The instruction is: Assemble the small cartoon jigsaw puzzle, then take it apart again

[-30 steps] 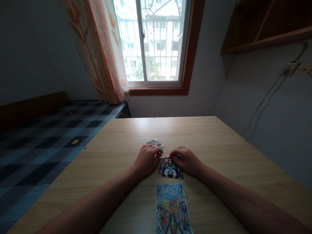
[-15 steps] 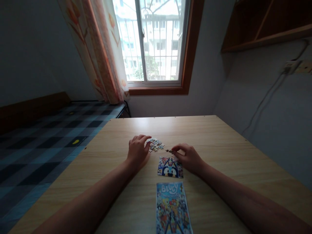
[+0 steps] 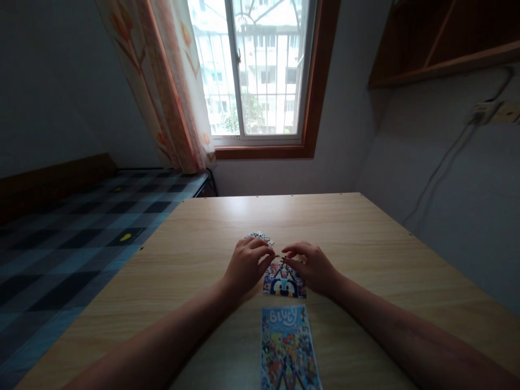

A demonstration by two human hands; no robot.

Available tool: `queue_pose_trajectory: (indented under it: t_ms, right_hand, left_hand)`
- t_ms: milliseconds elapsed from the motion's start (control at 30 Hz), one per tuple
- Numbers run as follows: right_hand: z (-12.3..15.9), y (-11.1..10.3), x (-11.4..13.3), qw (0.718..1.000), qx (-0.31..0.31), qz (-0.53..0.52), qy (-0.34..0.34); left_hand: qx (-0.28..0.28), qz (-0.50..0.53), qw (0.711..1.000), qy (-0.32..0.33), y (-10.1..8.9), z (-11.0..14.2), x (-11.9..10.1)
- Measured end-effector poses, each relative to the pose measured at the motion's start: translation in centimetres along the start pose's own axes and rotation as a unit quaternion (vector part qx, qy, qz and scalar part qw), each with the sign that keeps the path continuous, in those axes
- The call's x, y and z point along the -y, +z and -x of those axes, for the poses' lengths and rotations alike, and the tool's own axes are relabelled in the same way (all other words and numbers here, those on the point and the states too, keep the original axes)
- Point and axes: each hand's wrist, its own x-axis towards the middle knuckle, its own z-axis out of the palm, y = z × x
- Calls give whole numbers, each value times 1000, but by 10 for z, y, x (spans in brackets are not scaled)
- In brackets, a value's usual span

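Observation:
My left hand (image 3: 248, 266) is closed, thumb and forefinger pinching at a small jigsaw piece (image 3: 278, 256). Facing it, my right hand (image 3: 312, 266) pinches another dark jigsaw piece (image 3: 283, 260) close by; whether the two pieces touch is too small to tell. Both hands are just above the far edge of the partly assembled puzzle (image 3: 283, 286), which shows a blue cartoon dog's face. Behind my left hand lies a pile of loose pieces (image 3: 257, 235), partly covered by the fingers. Nearer to me lies a printed picture sheet (image 3: 287, 346) marked "Bluey".
Everything lies on a light wooden table (image 3: 365, 260). To the left is a bed (image 3: 89, 233) with a checked cover. A window (image 3: 268, 81) with a flowered curtain (image 3: 170, 92) is beyond the table; a shelf (image 3: 442, 65) and a cable (image 3: 439, 168) are at right.
My left hand has moved right and nearer, from the loose pile to the piece in my right hand, and its fingers have closed. My right hand has barely shifted.

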Motion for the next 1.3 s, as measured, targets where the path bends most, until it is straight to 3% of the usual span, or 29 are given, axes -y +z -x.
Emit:
queue_pose_trajectory:
  t_ms: [167,267,400,567,700,800,900,1067,1300]
  right_hand:
    - [0,3,-9,999,-21,-17,31]
    - [0,5,-15,997,-31,-48,52]
    - [0,7,-19,995,-35,-64,64]
    - [-1,9,-21,993,-44,-82,75]
    - [-1,7,-17,994,-36,-76,76]
    - [0,4,-10,994,-23,-77,67]
    - [2,3,-3,995,-4,-93,47]
    - [4,4,2,994,28,-101,24]
    - [4,5,4,989,54,-127,51]
  left_hand:
    - [-60,-47,990,-122,-9,-3,35]
    - [-45,-37,979,-197,-10,-3,57]
    - [-19,-58,972,-226,-5,-2,68]
    - [-32,-86,969,-231,-4,-1,64]
    - [-35,-73,987,-141,-5,-1,46]
    - [-4,-57,998,-22,-2,2,24]
    - [42,-58,996,55,2,4,5]
    - [77,-68,989,108,0,4,-7]
    - [102,-94,981,135,-8,2,-9]
